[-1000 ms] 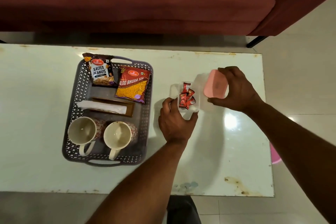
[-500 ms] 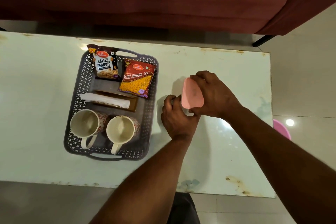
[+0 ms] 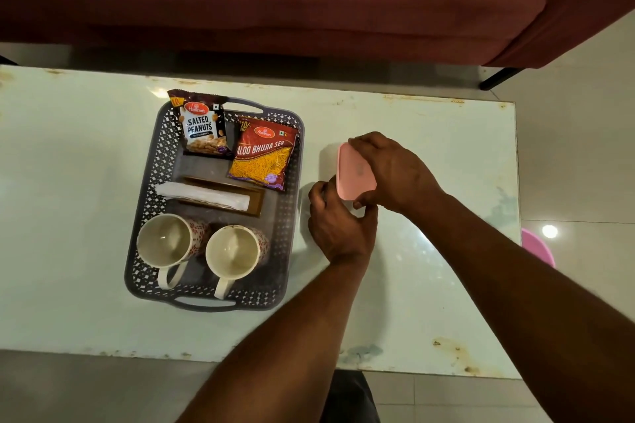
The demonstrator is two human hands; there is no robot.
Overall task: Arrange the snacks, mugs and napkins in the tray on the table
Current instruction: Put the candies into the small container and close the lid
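The tray (image 3: 146, 216) on the tabletop (image 3: 429, 285) already carries the peanut pack (image 3: 202, 129), bhujia pack (image 3: 263, 156), napkins (image 3: 202, 196) and two mugs (image 3: 165, 240). By that, only the pink-lidded box (image 3: 352, 175), just right of the tray, seems left. The right hand (image 3: 391, 172) has its grip clamped over the box's top, and the left hand (image 3: 338, 227) has its grip curled round the near end.

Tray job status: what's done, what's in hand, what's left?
Done: salted peanuts packet, aloo bhujia packet, napkins and both mugs sit in the tray. In hand: the right hand holds a pink lid over a small box, mostly hidden, which the left hand grips on the table beside the tray. Left: seating the lid, then probably moving that box into the tray; it is outside it now.
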